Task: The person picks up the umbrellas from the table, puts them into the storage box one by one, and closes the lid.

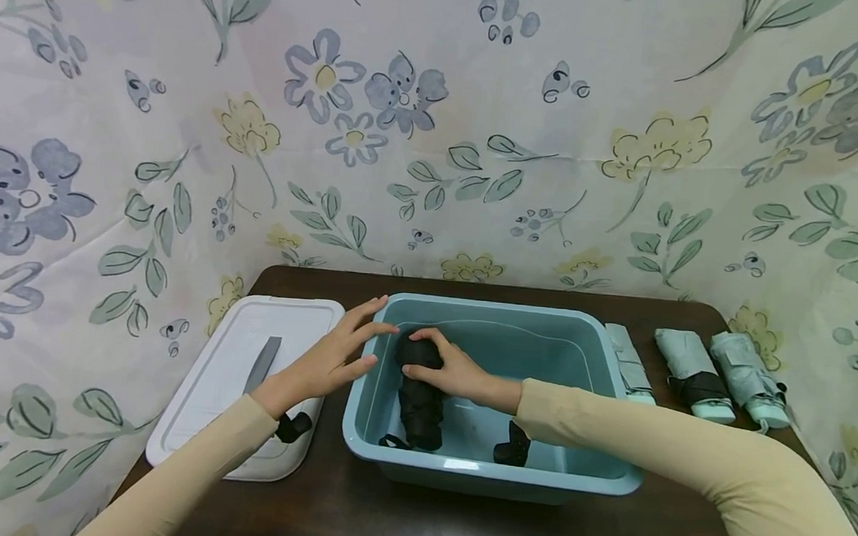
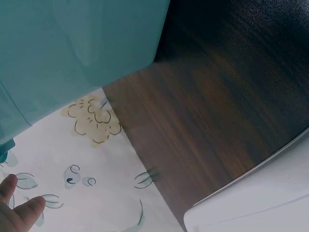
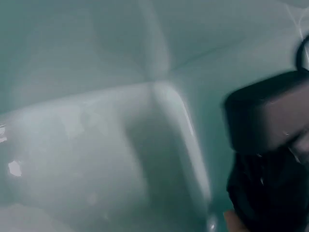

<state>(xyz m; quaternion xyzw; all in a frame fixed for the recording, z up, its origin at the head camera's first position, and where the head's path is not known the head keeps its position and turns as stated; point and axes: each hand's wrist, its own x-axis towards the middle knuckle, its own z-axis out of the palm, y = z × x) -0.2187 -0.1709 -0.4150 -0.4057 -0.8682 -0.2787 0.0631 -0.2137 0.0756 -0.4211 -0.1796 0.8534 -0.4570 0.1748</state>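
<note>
My right hand [image 1: 448, 369] reaches into the light blue plastic bin [image 1: 490, 467] and grips a black folded umbrella [image 1: 421, 419] near its upper end, thumb and fingers curled round it. The umbrella lies along the bin's left side, its strap loop close to the front wall. In the right wrist view, the umbrella [image 3: 263, 193] is at the right edge, mostly dark and partly cut off. My left hand [image 1: 331, 356] is at the bin's left rim with spread fingers, holding nothing. Only its fingertips [image 2: 31, 208] show in the left wrist view.
Left of the bin lies a white lid [image 1: 293, 325] with a grey mark. Three pale green folded umbrellas lie on the right: one by the bin [image 1: 626, 362], another with a black band [image 1: 689, 362], and a third [image 1: 750, 378]. Floral cloth [image 1: 430, 243] hangs behind the dark wooden table [image 1: 355, 518].
</note>
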